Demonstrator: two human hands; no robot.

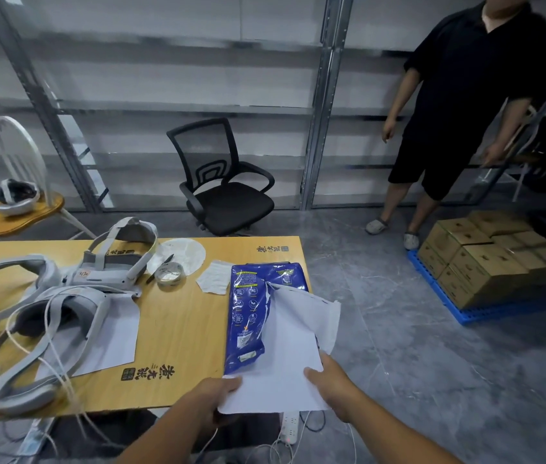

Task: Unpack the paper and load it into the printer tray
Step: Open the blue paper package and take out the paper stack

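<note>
A stack of white paper [278,356] slid partway out of its torn blue wrapper [251,309] at the wooden table's [181,329] right edge, its near end overhanging the table. The left hand [213,401] pinched the stack's near left corner while the right hand [330,383] clasped its near right edge. Left of the wrapper lay headsets [63,296] and a tape roll [169,272].
</note>
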